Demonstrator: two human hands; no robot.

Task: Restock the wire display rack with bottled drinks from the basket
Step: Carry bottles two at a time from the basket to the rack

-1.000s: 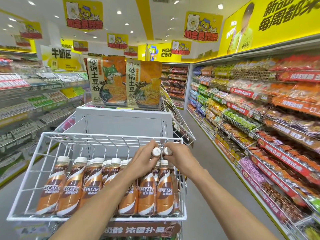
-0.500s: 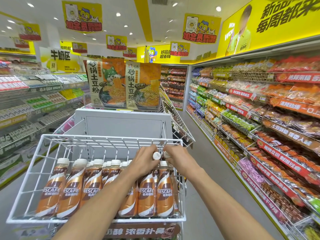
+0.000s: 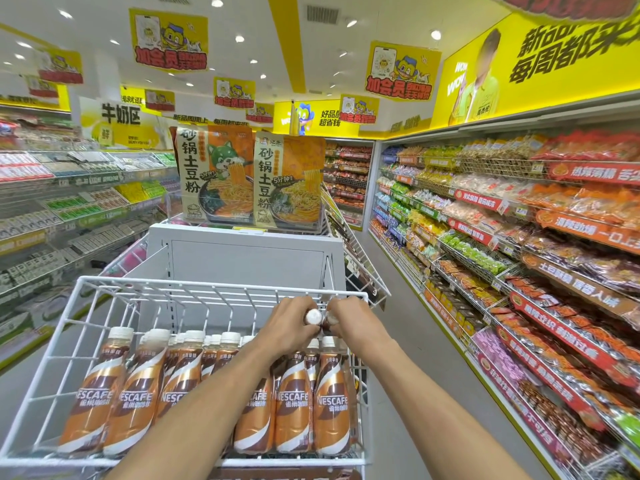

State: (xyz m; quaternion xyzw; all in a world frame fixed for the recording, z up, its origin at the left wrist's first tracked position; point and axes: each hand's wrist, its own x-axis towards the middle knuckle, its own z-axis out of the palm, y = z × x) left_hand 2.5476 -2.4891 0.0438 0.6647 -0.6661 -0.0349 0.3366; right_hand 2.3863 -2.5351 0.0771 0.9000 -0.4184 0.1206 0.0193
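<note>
A white-capped coffee bottle (image 3: 313, 317) is gripped at the neck by the left hand (image 3: 291, 329), whose fingers curl round it. Touching it on the right is a second bottle (image 3: 331, 319), held the same way by the right hand (image 3: 355, 323). Only the caps and a little dark neck show between the fingers. Both bottles are over the rear right corner of the white wire rack (image 3: 207, 285). Rows of brown and gold Nescafé bottles (image 3: 294, 403) stand upright along the rack's front. Behind the rack rises a pale grey panel (image 3: 249, 258), topped by two orange noodle packs (image 3: 249, 174). Snack shelves (image 3: 519, 244) line the aisle on the right, and yellow signs (image 3: 401, 72) hang from the ceiling.
</note>
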